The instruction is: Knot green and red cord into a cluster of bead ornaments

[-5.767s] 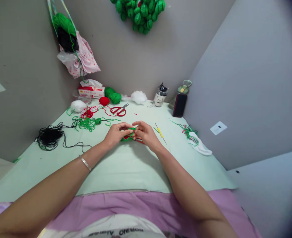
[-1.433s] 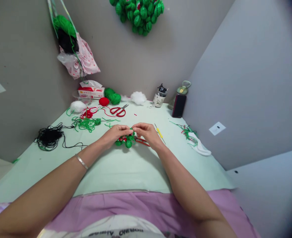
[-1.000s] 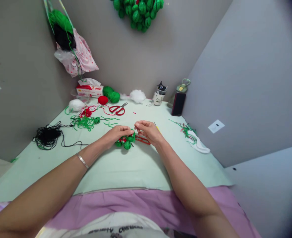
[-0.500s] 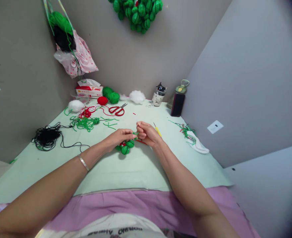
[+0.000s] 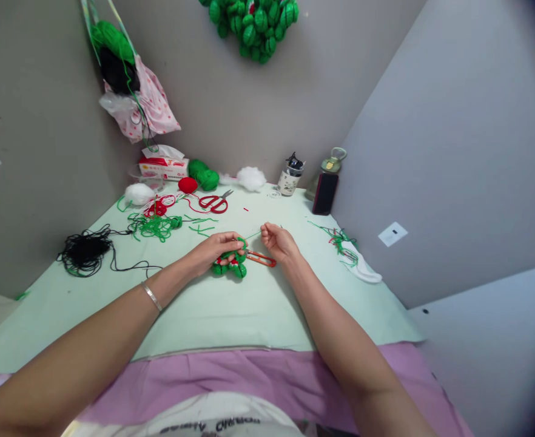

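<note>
My left hand (image 5: 219, 250) is closed around a small green crocheted piece (image 5: 239, 271) with round lobes and bits of red and white. A thin green yarn strand (image 5: 253, 234) runs taut from it to my right hand (image 5: 279, 241), whose fingertips pinch its end. Whether a needle is also in that pinch is too small to tell. Orange-handled thread snips (image 5: 262, 260) lie on the table between and just below my hands. The tip of a thin tool peeks out behind my right hand, its handle hidden.
Red scissors (image 5: 213, 203), green yarn tangles (image 5: 156, 227), black yarn (image 5: 85, 252) and a red ball (image 5: 188, 185) lie left. White stuffing (image 5: 252, 178), a cup (image 5: 289, 181) and a phone (image 5: 326, 193) stand at the back. Yarn scraps (image 5: 340, 240) lie right.
My right hand has moved right, away from my left hand, drawing the green strand out straight. The crocheted piece has turned in my left hand, and the orange snips are now more exposed.
</note>
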Motion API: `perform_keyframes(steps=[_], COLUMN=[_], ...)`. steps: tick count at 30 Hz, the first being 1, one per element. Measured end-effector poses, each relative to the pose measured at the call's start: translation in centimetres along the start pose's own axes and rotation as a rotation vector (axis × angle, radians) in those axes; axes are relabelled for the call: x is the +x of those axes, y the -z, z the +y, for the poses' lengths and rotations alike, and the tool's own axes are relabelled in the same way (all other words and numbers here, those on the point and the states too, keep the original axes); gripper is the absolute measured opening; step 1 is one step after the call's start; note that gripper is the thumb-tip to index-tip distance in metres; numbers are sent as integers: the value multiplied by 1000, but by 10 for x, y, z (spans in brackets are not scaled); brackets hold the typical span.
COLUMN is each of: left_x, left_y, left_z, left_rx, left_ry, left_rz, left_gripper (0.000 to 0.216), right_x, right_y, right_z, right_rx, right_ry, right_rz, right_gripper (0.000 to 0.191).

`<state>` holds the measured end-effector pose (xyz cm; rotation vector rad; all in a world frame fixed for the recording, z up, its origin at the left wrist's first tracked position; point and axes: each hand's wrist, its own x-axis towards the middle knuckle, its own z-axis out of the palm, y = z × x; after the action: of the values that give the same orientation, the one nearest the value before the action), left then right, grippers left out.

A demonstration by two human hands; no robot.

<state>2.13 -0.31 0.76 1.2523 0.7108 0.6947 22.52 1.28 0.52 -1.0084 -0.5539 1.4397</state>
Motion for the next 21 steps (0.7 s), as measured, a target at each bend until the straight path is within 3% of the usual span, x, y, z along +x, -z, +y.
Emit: perform_keyframes(steps=[6,11,15,19,21], left_x=[3,5,3,1,0], left_y=[2,5,6,9,11], left_z=[-1,1,6,13,14], left_rx=[-28,-9,12,1,-17], left_ry=[35,33,-13,-20,-20], left_rz=[30,145,156,163,177], left_gripper=[28,24,19,21,23], right_x=[6,3,2,9,12], right_y=[7,5,6,14,18], right_z=[-1,2,-1,-9,-12], right_rx=[-45,-130,-228,-365,-558], right_ry=[130,162,214,296,335], right_rz=[91,29,0,154,183], right_gripper=[17,9,6,6,5])
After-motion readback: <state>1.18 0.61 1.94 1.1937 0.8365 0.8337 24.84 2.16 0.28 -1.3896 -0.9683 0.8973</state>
